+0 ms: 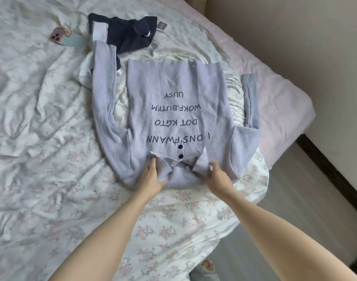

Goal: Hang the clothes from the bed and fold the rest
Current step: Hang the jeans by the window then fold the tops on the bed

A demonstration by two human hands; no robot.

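At near edge of bed (42,138): lilac knit sweater (173,94) spread front-up for folding; left hand (151,176) and right hand (219,177) pinch collar, straightening it.

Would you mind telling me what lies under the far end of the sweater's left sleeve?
The lavender sweater has its sleeve end lying over the dark navy garment, beside a phone. How far the navy fabric runs beneath is hidden.

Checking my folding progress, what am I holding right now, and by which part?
Both hands grip the lilac knit sweater at its ribbed collar: left hand on one collar point, right hand on the other.
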